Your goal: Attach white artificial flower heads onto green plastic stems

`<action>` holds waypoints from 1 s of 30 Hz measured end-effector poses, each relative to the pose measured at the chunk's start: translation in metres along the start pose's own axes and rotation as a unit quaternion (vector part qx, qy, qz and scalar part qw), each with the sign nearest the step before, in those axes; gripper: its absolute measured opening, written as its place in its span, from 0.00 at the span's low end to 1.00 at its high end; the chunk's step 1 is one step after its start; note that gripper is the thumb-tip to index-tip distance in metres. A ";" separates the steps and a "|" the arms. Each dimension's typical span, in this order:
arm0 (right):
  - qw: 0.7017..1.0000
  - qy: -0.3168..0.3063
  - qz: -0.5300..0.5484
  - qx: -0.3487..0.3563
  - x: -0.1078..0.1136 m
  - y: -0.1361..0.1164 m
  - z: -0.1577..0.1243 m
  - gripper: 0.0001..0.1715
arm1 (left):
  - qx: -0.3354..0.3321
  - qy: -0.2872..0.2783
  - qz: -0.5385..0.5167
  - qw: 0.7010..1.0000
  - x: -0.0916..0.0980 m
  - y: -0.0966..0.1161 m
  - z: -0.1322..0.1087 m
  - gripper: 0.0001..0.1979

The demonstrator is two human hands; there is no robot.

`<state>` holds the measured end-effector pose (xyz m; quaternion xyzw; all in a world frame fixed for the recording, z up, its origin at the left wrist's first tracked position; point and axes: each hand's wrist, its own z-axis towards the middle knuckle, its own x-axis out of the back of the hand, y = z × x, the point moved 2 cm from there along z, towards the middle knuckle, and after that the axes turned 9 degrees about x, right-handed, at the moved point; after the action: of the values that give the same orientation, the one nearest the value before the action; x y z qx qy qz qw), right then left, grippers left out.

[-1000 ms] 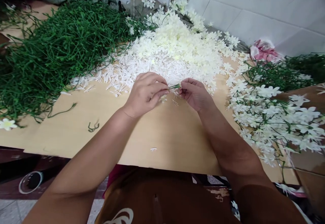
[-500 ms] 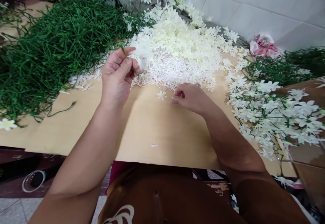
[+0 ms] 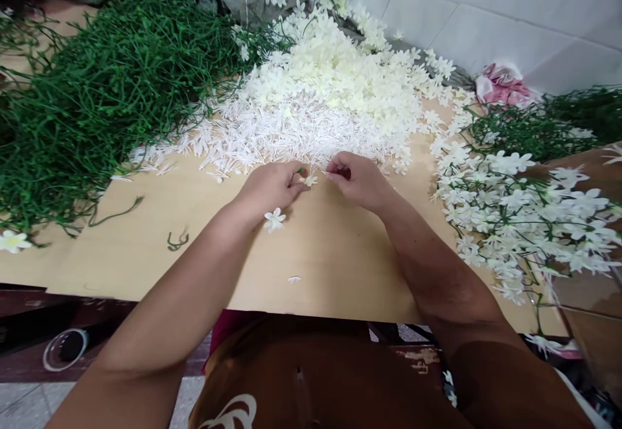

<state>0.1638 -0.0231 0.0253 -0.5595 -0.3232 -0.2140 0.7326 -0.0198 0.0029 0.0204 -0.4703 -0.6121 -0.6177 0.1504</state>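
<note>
My left hand [image 3: 275,186] is closed in a pinch over the cardboard, a green plastic stem [image 3: 302,170] just showing at its fingertips. Below that hand, a white artificial flower [image 3: 275,220] shows against the cardboard; whether it joins the held stem is hidden. Facing it, my right hand [image 3: 362,181] pinches a tiny white stamen [image 3: 327,172], mostly covered by the fingers. Between the two hands lies a pale flower head [image 3: 310,181]. Left of my forearm, curled green stem ends [image 3: 177,241] are visible.
Behind the hands spreads a heap of white stamens [image 3: 262,131], with cream flower heads [image 3: 340,59] piled beyond. Green stems [image 3: 121,72] fill the left side. Assembled white flowers [image 3: 525,215] lie at right. A small white scrap [image 3: 294,279] rests near the cardboard [image 3: 330,247] edge.
My left hand has come down and right, towards my right hand, with the green stem. A white flower and curled stem ends now show beside my left arm. My right hand has barely moved.
</note>
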 end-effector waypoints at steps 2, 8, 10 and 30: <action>1.000 0.011 0.029 0.004 -0.002 0.004 0.001 0.03 | -0.007 0.016 0.014 1.000 -0.003 0.002 0.002 0.10; 0.995 0.058 0.074 0.022 0.002 0.001 0.001 0.02 | 0.027 0.045 -0.195 0.979 -0.008 -0.002 0.012 0.08; 0.993 0.081 0.084 0.030 0.003 -0.005 -0.001 0.03 | 0.047 0.058 -0.264 0.962 -0.007 -0.004 0.015 0.07; 0.975 0.098 -0.148 0.135 -0.018 -0.016 -0.004 0.08 | 0.002 -0.007 -0.290 0.957 -0.010 0.007 0.012 0.06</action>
<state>0.1412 -0.0326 0.0227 -0.3776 -0.3553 -0.3283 0.7895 -0.0049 0.0080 0.0145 -0.2768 -0.7242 -0.6304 -0.0387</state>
